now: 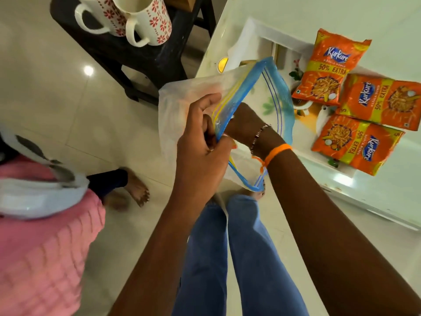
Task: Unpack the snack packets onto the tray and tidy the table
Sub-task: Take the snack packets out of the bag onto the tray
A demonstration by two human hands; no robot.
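While left hand [200,142] pinches zip bag [182,103], right hand inside unseen, Kurkure "50% EXTRA" packets [330,69] on tray [262,33].

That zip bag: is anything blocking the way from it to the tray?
Nothing visible does. The zip bag, held by the left hand, hangs over the tray; three orange packets cover its right part only.
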